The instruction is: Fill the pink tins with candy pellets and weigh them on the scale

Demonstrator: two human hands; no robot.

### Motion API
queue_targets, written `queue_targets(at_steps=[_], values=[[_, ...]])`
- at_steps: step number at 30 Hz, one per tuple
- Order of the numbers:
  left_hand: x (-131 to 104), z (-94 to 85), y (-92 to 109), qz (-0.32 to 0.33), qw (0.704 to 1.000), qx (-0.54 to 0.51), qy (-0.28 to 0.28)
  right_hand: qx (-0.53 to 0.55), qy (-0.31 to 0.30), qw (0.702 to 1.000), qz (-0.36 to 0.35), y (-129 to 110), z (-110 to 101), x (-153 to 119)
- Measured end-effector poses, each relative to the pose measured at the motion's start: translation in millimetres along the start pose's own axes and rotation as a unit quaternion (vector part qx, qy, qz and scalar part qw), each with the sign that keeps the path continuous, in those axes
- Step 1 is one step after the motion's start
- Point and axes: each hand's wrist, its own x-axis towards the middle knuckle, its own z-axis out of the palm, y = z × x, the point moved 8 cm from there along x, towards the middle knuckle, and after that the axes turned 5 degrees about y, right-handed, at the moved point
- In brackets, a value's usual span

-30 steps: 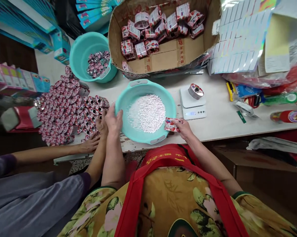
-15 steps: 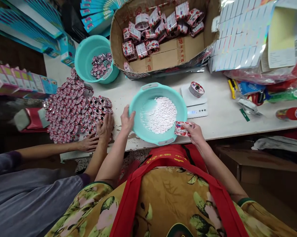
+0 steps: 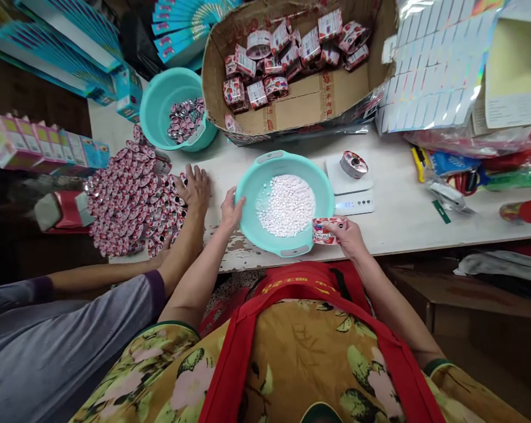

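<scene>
My left hand (image 3: 232, 210) grips the left rim of a turquoise basin (image 3: 251, 230), thumb over the edge and fingers outside. Small round white candies (image 3: 287, 205) lie heaped in the basin. At its lower right rim my right hand (image 3: 348, 235) pinches a small red-and-white printed candy tin (image 3: 323, 231) between thumb and fingers, with the printed side toward me. A similar oval tin (image 3: 353, 164) stands on the white digital scale (image 3: 353, 202) just right of the basin.
A co-worker's hand (image 3: 197, 188) rests at the edge of a large tin pile (image 3: 133, 200) on the left. Another turquoise basin (image 3: 153, 114) holds small metallic pieces. Behind stands a cardboard carton (image 3: 300, 111) of tins. Scissors (image 3: 468, 181) and plastic bags lie on the right.
The white candies in the basin have shifted into a more even heap. The co-worker's hand has moved up along the tin pile. My hands keep their grips.
</scene>
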Motion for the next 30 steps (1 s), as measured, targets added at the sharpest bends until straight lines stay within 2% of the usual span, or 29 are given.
queue_targets(at_steps=[3, 6, 10, 12, 14, 16, 18, 20, 22, 25, 28, 30], values=[[10.5, 8.6, 0.0, -0.003, 1.000, 0.005, 0.026, -0.017, -0.003, 1.000, -0.012, -1.9, -3.0, 8.7], [22.7, 20.5, -0.4, 0.000, 0.999, 0.025, 0.021, -0.037, 0.005, 0.999, -0.030, -6.2, -6.2, 19.4], [32.2, 24.9, -1.9, -0.023, 0.997, 0.062, 0.030, -0.063, 0.020, 0.996, -0.058, -21.0, -3.2, 38.1], [34.2, 27.8, 10.0, -0.006, 0.993, 0.105, 0.053, -0.051, 0.022, 0.997, -0.054, -28.3, 0.2, 46.6], [36.8, 45.0, 36.9, 0.061, 0.987, 0.139, 0.060, -0.046, 0.020, 0.998, -0.047, -34.3, 3.7, 51.9], [39.4, 86.5, 71.1, 0.159, 0.977, 0.142, 0.006, -0.045, 0.027, 0.998, -0.041, -38.0, 5.0, 53.8], [38.7, 141.9, 99.0, 0.239, 0.957, 0.137, -0.088, -0.039, 0.032, 0.998, -0.033, -38.1, 5.7, 53.7], [35.3, 187.8, 112.8, 0.269, 0.940, 0.151, -0.144, -0.030, 0.031, 0.999, -0.027, -35.6, 6.3, 53.5], [26.1, 215.9, 114.8, 0.268, 0.932, 0.175, -0.170, -0.023, 0.032, 0.999, -0.031, -32.5, 6.2, 54.1], [-4.6, 227.2, 107.1, 0.267, 0.915, 0.209, -0.220, -0.020, 0.045, 0.998, -0.046, -27.8, 5.1, 55.8], [-39.0, 215.5, 92.0, 0.258, 0.887, 0.247, -0.292, -0.024, 0.074, 0.995, -0.064, -24.9, 3.6, 56.3], [-53.7, 203.1, 78.5, 0.233, 0.871, 0.270, -0.338, -0.026, 0.087, 0.993, -0.070, -23.8, 4.6, 55.8]])
